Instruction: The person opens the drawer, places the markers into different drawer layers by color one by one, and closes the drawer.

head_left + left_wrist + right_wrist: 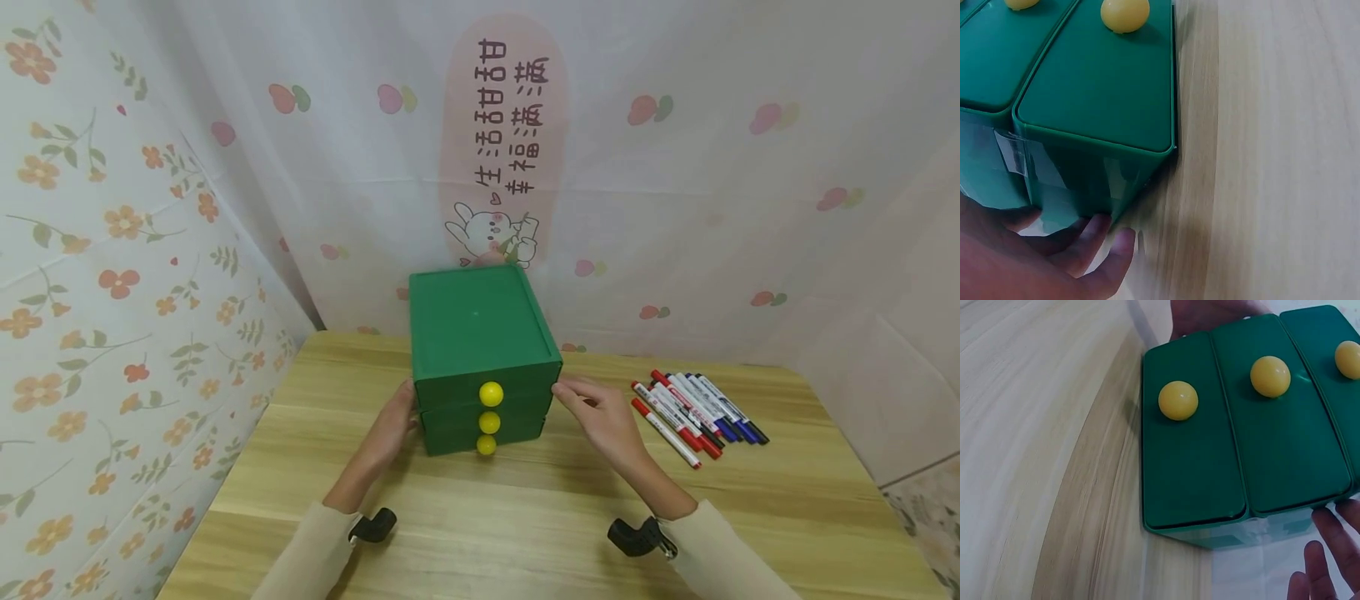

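Note:
A green drawer box (pixel 480 325) with three stacked drawers stands on the wooden table, its drawer fronts facing me. Each front carries a round yellow knob (pixel 491 394), and all three drawers look pushed in. My left hand (pixel 390 425) touches the box's left side; in the left wrist view its fingers (pixel 1094 234) lie against the side wall near clear tape. On the opposite side, my right hand (pixel 603 417) touches the box near the front right edge. The right wrist view has its fingertips (pixel 1329 525) at that side, with the lower fingers off the wall.
Several markers (pixel 690 408) with red, blue and black caps lie in a group on the table (pixel 480 517), right of my right hand. A patterned curtain (pixel 637 208) hangs behind the box, and a floral one (pixel 112 333) hangs on the left.

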Demonstrator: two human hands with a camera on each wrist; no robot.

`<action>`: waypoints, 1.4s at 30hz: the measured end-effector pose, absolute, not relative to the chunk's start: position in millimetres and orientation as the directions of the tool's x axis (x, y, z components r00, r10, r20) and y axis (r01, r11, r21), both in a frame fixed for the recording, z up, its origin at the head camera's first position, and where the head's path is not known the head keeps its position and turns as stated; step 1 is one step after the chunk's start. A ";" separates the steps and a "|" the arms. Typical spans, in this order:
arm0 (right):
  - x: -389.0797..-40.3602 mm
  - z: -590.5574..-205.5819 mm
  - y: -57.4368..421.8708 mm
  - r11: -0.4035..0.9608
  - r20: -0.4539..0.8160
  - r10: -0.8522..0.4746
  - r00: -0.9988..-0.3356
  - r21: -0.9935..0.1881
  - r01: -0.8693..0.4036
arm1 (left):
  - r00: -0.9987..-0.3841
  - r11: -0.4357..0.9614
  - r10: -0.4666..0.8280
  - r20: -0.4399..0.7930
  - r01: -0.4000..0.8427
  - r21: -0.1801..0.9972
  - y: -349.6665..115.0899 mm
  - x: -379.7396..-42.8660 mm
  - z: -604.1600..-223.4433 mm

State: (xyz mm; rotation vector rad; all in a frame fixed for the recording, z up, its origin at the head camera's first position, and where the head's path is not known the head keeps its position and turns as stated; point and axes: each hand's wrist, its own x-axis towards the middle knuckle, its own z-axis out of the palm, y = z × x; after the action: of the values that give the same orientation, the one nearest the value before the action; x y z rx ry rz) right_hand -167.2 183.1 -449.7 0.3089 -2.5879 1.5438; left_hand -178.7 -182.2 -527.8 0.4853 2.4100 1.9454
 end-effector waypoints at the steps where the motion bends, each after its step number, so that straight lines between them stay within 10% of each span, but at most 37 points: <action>1: -166.6 -449.8 185.1 0.464 0.200 -0.116 -0.973 -0.855 -0.231 | -0.957 0.185 0.235 0.171 0.217 0.959 -176.5 -172.9 -515.9; 42: -154.3 -443.6 249.4 0.533 0.200 0.022 -0.979 -0.831 -0.158 | -0.942 0.232 0.335 -0.031 0.051 0.971 -106.2 -209.8 -493.6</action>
State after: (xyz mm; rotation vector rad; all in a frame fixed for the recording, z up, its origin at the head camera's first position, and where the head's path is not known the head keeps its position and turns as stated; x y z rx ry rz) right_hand -154.3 249.4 -443.6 0.1155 -2.5832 1.4289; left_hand -209.8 -106.2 -493.6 0.3634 2.2725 1.7767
